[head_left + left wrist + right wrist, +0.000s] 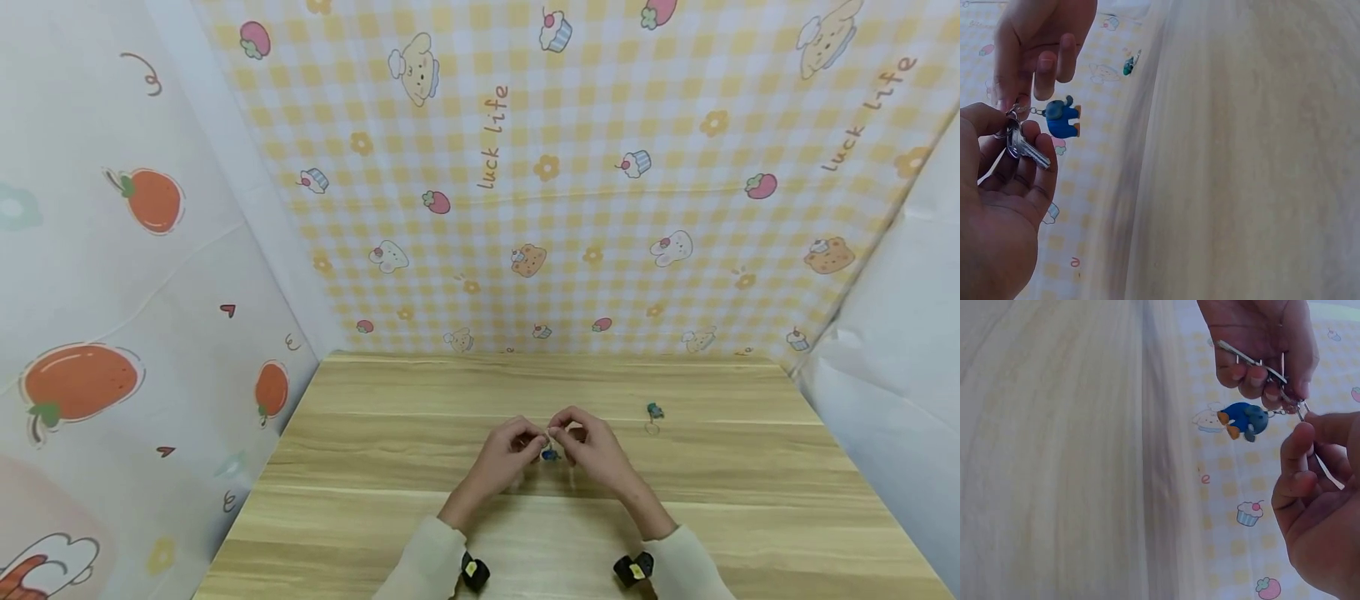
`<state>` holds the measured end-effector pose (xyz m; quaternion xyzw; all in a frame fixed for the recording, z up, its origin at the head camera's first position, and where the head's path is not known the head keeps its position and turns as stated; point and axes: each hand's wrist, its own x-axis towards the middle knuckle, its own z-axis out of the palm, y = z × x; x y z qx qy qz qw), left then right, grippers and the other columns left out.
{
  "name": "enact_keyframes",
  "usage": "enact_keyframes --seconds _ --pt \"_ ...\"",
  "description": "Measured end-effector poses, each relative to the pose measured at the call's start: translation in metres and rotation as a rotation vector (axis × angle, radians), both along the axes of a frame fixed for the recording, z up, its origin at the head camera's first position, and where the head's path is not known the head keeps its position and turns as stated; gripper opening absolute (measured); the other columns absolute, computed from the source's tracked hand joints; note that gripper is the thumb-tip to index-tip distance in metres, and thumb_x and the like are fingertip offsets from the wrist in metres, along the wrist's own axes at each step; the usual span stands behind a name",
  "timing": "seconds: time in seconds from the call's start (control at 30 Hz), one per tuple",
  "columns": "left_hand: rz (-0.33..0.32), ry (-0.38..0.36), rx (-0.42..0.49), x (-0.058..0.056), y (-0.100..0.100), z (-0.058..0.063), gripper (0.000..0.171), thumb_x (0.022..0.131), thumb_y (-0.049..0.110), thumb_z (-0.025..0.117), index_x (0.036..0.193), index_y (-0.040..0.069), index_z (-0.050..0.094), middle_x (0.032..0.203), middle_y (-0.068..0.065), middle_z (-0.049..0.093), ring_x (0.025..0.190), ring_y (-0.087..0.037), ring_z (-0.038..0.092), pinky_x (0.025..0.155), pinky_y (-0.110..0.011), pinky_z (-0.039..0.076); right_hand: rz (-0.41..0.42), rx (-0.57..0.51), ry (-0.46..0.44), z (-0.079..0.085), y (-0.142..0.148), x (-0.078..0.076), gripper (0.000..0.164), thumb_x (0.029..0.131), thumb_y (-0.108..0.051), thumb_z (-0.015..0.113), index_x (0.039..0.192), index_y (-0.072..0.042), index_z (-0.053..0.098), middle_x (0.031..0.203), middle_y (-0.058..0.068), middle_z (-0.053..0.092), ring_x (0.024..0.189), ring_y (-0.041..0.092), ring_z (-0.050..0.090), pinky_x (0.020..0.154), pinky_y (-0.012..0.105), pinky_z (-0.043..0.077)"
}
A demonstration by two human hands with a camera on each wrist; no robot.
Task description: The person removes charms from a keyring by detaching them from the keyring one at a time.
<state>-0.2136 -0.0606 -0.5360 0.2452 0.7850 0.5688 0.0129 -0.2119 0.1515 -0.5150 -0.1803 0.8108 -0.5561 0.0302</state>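
Above the middle of the table my left hand [506,450] and right hand [592,446] meet fingertip to fingertip. A silver key [1032,150] lies across the left fingers, its head pinched under the thumb. My right thumb and forefinger pinch a metal key ring [1301,411] at the key's head; whether the key is threaded on it is hidden by the fingertips. From the ring a short chain carries a blue elephant charm [1061,119] with orange feet, which hangs free between the hands.
A second keychain, a green-blue charm [655,410] with a ring [652,429], lies on the wooden table [390,417] at the back right. Behind the table rises a yellow checked cloth [570,217]; a patterned white sheet [150,275] stands on the left.
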Motion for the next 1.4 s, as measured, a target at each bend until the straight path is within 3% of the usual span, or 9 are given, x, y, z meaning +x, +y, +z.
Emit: enact_keyframes --seconds 0.13,0.4,0.57,0.7,0.93,1.13,1.3,1.4 --pt "-0.003 0.012 -0.003 0.001 0.001 -0.001 0.017 0.109 0.019 0.063 0.112 0.008 0.075 0.105 -0.008 0.071 0.083 -0.002 0.06 0.076 -0.02 0.055 -0.008 -0.039 -0.003 -0.001 -0.002 0.001 0.011 0.11 -0.018 0.061 0.113 -0.01 0.068 0.102 0.022 0.065 0.057 0.044 0.053 0.047 0.023 0.04" --pt "0.035 0.04 -0.005 0.001 0.0 0.0 0.013 0.108 0.018 0.064 0.108 0.011 0.075 0.105 -0.005 0.072 0.086 -0.003 0.06 0.078 -0.021 0.055 -0.011 0.016 -0.026 0.002 0.0 0.001 0.009 0.107 -0.016 0.066 0.112 -0.009 0.067 0.106 0.012 0.064 0.061 0.03 0.062 0.055 0.028 0.052" --pt "0.017 0.033 -0.025 0.0 -0.002 0.0 0.013 0.108 0.02 0.065 0.108 0.011 0.075 0.104 -0.005 0.071 0.086 -0.003 0.06 0.078 -0.021 0.055 0.014 0.079 0.112 0.003 0.0 0.0 0.01 0.104 -0.011 0.071 0.113 -0.014 0.071 0.105 0.008 0.067 0.068 0.019 0.063 0.058 0.026 0.054" --pt "-0.001 0.041 -0.036 -0.001 -0.002 -0.001 0.015 0.109 0.02 0.065 0.11 0.009 0.076 0.104 -0.006 0.072 0.084 -0.002 0.061 0.077 -0.022 0.056 0.003 0.129 0.222 0.003 -0.001 0.0 0.01 0.101 -0.01 0.073 0.106 -0.019 0.074 0.101 0.001 0.07 0.072 0.008 0.059 0.062 0.024 0.053" --pt "0.004 0.048 -0.042 -0.001 -0.003 -0.003 0.018 0.109 0.023 0.063 0.112 0.011 0.076 0.106 -0.006 0.072 0.085 -0.004 0.062 0.078 -0.021 0.056 -0.064 0.151 0.187 0.0 -0.003 0.0 0.01 0.101 -0.005 0.073 0.101 -0.015 0.074 0.095 -0.002 0.069 0.072 0.005 0.055 0.061 0.023 0.049" --pt "0.013 -0.002 -0.033 -0.001 -0.001 -0.003 0.019 0.11 0.025 0.063 0.115 0.013 0.076 0.106 -0.004 0.071 0.084 -0.004 0.064 0.076 -0.022 0.057 -0.151 0.109 0.196 -0.005 -0.008 0.002 0.004 0.104 -0.009 0.07 0.102 -0.011 0.074 0.093 0.001 0.071 0.064 0.004 0.053 0.055 0.022 0.047" --pt "0.014 -0.016 -0.038 -0.002 -0.002 -0.004 0.019 0.11 0.025 0.063 0.115 0.012 0.076 0.106 -0.004 0.071 0.085 -0.002 0.063 0.077 -0.022 0.056 -0.161 0.053 0.209 -0.009 -0.011 0.005 0.006 0.106 -0.013 0.068 0.105 -0.008 0.072 0.096 0.005 0.071 0.061 0.003 0.052 0.052 0.023 0.046" --pt "0.018 -0.013 -0.049 -0.002 -0.003 -0.004 0.018 0.109 0.025 0.063 0.114 0.014 0.077 0.105 -0.003 0.071 0.086 -0.003 0.063 0.079 -0.022 0.056 -0.166 0.091 0.228 -0.01 -0.011 0.005 0.004 0.103 -0.007 0.07 0.106 -0.01 0.073 0.095 0.003 0.07 0.062 0.003 0.052 0.053 0.023 0.047"
